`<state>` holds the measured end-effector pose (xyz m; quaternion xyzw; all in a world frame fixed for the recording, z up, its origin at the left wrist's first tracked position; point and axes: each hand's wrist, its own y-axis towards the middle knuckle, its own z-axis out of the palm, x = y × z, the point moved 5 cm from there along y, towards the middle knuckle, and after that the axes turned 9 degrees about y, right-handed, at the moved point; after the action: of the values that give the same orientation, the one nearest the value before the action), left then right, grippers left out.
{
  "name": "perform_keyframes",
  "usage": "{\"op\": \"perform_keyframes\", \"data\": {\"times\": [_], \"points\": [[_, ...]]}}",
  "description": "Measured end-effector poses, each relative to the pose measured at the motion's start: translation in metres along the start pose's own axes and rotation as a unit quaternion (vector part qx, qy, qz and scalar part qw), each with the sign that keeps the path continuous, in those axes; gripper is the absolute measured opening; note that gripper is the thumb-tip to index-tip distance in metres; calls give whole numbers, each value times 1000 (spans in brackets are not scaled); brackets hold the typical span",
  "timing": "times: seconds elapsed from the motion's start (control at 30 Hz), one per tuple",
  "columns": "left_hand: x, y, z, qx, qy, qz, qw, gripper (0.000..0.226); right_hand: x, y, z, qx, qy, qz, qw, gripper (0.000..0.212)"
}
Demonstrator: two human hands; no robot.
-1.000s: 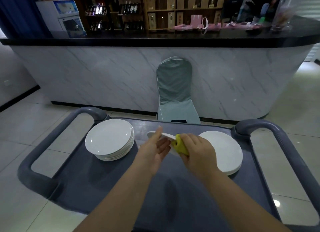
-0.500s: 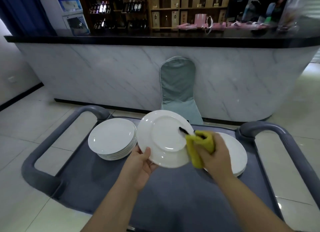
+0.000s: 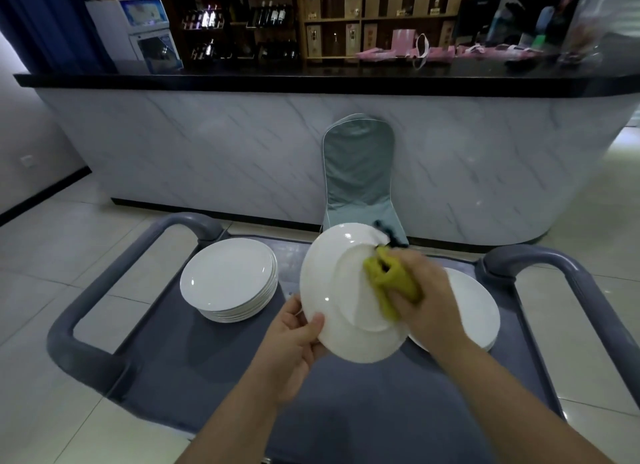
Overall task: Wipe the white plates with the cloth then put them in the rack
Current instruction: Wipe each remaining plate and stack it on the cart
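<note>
Head view, plate (image 3: 332,290) now flipped underside-up, left hand (image 3: 294,349) pinching its rim, right hand (image 3: 429,304) fingers (image 3: 412,268) clutching cloth (image 3: 384,285).

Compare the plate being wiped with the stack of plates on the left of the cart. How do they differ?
The held plate is a single plate, tilted up off the cart and gripped at its lower edge by the left hand. The left stack is several plates lying flat on the cart. The yellow cloth in the right hand presses on the held plate; nothing touches the left stack. Both are white and round.
</note>
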<state>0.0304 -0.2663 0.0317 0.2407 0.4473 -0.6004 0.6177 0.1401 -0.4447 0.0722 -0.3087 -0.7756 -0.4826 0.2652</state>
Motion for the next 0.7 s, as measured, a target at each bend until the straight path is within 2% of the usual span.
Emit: {"op": "perform_keyframes", "data": {"times": [0.07,0.1,0.23,0.33,0.4,0.5,0.53,0.6,0.7], "points": [[1,0,8,17,29,5,999,44,0,21,-7,-77,28,42,996,42],[-2,2,12,20,36,11,999,43,10,31,0,-88,19,28,996,42],[-14,7,11,18,-5,33,999,36,52,19,49,16,5,-77,997,48],[-19,4,2,15,7,29,999,39,42,-17,38,48,0,-110,993,51],[-14,0,2,20,35,15,999,41,19,-30,14,14,-9,-65,998,50],[-3,-4,14,36,59,3,998,44,-4,-16,-15,-75,-3,52,996,46],[-1,-5,18,39,65,4,997,43,0,-6,-16,-92,7,61,994,45],[0,-4,23,42,64,15,997,40,23,9,-2,-85,14,23,996,43],[-7,0,20,29,28,30,999,31,53,2,31,-5,32,-61,998,44]]}}
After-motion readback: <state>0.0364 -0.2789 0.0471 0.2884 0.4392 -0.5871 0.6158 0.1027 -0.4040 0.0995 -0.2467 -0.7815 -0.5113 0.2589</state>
